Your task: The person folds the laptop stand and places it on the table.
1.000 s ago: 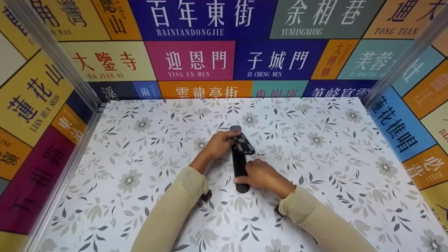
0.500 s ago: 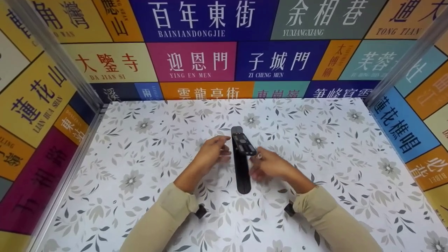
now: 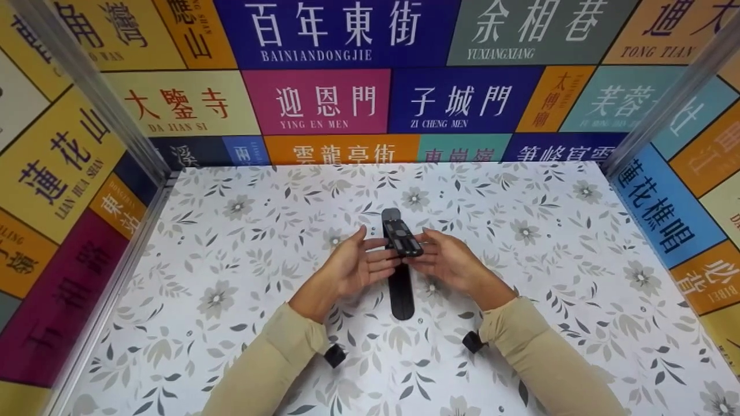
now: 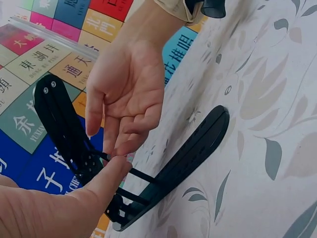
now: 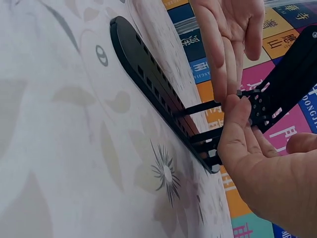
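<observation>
A black folding stand (image 3: 401, 297) lies on the patterned tabletop, its long base bar flat and its slotted upper plate (image 3: 403, 238) raised at an angle. Thin struts (image 4: 141, 174) join the two parts in the left wrist view. From the left, my left hand (image 3: 357, 264) reaches beneath the raised plate with extended fingers. My right hand (image 3: 454, 261) comes in from the other side, fingers also extended under the plate. Fingertips of both hands meet near the struts in the wrist views; whether they press on the hinge is partly hidden.
The white tabletop (image 3: 231, 346) has a grey leaf and flower print. Colourful sign-covered panels (image 3: 315, 99) stand behind it and on both sides, with metal posts at the corners. A small black device (image 3: 335, 355) sits at the left wrist, another (image 3: 473, 342) at the right.
The left hand let go of the stand's top and the right hand left its base bar. Both then moved in under the raised plate from either side. The stand stays in place.
</observation>
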`<state>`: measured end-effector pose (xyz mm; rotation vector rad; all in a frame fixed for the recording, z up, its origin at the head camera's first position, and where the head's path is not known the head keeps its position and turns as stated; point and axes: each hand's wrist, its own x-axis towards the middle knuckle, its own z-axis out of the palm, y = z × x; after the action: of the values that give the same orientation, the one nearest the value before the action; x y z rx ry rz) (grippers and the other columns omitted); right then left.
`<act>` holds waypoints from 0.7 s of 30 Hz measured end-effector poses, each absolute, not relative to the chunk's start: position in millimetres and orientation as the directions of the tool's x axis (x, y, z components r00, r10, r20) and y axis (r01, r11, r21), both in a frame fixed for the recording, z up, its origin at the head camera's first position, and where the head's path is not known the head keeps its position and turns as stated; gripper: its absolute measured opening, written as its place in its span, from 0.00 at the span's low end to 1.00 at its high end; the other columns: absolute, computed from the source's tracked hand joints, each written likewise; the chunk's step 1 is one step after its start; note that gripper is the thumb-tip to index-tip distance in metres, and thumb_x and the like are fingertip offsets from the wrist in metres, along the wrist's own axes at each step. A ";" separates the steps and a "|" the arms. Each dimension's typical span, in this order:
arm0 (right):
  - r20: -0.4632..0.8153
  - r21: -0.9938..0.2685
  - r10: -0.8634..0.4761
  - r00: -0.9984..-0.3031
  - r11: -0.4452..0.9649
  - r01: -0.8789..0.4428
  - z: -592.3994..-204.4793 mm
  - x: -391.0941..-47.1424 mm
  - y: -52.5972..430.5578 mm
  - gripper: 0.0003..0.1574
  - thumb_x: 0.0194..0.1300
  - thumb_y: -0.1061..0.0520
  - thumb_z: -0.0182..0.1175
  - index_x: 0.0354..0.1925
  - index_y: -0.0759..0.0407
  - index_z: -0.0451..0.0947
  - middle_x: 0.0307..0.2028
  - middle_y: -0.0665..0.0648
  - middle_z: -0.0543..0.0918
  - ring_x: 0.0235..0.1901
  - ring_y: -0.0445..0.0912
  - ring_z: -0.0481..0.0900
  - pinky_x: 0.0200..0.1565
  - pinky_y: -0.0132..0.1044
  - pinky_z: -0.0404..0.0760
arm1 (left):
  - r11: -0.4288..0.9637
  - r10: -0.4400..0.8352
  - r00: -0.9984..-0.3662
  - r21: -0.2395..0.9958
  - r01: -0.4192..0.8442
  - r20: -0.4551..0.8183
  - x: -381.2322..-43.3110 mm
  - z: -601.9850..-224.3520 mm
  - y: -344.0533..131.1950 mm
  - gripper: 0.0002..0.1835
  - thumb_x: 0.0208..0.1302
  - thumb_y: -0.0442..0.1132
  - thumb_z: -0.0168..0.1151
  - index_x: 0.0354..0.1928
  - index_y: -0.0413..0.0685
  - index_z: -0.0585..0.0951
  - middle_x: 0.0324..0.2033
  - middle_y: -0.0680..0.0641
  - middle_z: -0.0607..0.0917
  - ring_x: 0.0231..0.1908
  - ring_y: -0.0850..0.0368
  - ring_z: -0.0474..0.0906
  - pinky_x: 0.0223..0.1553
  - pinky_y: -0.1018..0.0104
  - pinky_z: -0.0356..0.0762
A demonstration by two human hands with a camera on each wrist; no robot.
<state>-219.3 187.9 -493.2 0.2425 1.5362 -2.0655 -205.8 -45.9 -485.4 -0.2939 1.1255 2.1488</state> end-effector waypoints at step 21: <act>-0.416 -0.827 -0.240 -0.877 -0.302 0.474 -487.4 -235.4 173.5 0.11 0.75 0.57 0.58 0.49 0.61 0.68 0.33 0.53 0.88 0.33 0.43 0.87 0.40 0.34 0.86 | -0.397 0.315 -0.849 0.753 -0.525 -0.425 -222.5 -485.5 -28.2 0.30 0.79 0.49 0.52 0.71 0.34 0.68 0.64 0.33 0.78 0.59 0.44 0.82 0.65 0.55 0.78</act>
<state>-235.4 173.5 -487.4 0.2958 1.5095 -2.2083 -222.5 -28.2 -485.5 -0.2920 1.3239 2.2529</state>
